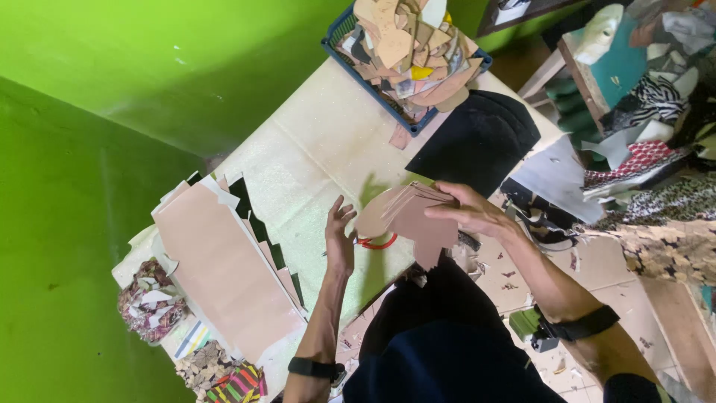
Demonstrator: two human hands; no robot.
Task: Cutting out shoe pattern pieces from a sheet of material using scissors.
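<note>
My right hand (pixel 470 212) grips a stack of flat brown cut pieces (pixel 406 218), holding it just above the pale table (pixel 313 149). My left hand (pixel 341 235) is beside the stack with its fingers spread, nothing in it, and rests on the table. An orange-handled tool (pixel 377 242), partly hidden, lies under the stack between the two hands. Each wrist wears a dark band.
A blue basket (pixel 406 52) heaped with cut scraps stands at the far corner. A black sheet (pixel 477 138) lies by it. Large pinkish cut sheets (pixel 224 269) lie to the left, with patterned scraps (pixel 153 302) at that end. Fabric piles (pixel 649 112) fill the right.
</note>
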